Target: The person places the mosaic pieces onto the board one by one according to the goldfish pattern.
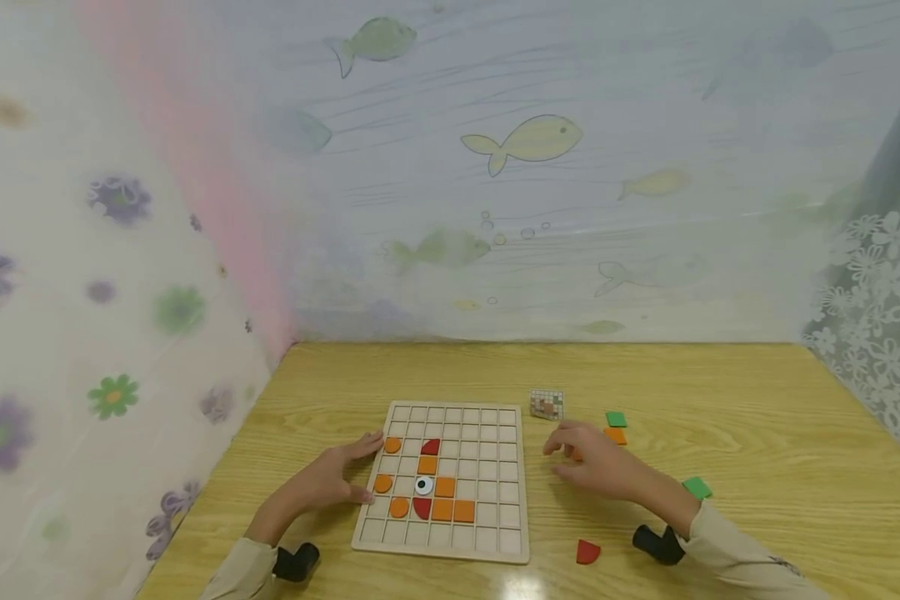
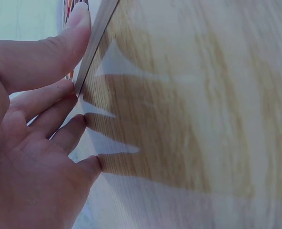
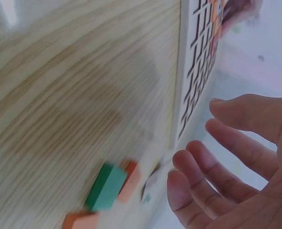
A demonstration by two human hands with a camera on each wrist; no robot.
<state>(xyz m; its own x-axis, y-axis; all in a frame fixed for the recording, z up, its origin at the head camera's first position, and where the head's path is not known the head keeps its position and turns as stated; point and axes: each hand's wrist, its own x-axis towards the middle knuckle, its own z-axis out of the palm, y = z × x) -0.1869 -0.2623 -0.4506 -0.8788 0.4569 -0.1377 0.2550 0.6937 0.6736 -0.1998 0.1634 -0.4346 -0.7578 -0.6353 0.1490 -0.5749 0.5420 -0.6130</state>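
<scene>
A wooden grid board [image 1: 487,475] lies flat on the table. Its cells hold orange discs [image 1: 393,445], orange squares [image 1: 445,487], red quarter-circle pieces [image 1: 431,447] and a white eye disc [image 1: 423,485]. At the board's left edge rests my left hand [image 1: 330,479], thumb and fingertips touching the rim. In the left wrist view, that hand [image 2: 36,157] has its fingers spread against the tabletop. My right hand [image 1: 592,462] hovers right of the board, over a partly hidden orange piece. The right wrist view shows this hand [image 3: 246,167] with loosely bent fingers and nothing in them.
A small picture card [image 1: 547,404] stands behind the board's right corner. Loose green squares [image 1: 617,419], an orange piece [image 1: 615,436] and a red quarter-circle [image 1: 588,552] lie on the table [image 1: 780,400] to the right. A wall with painted fish rises behind.
</scene>
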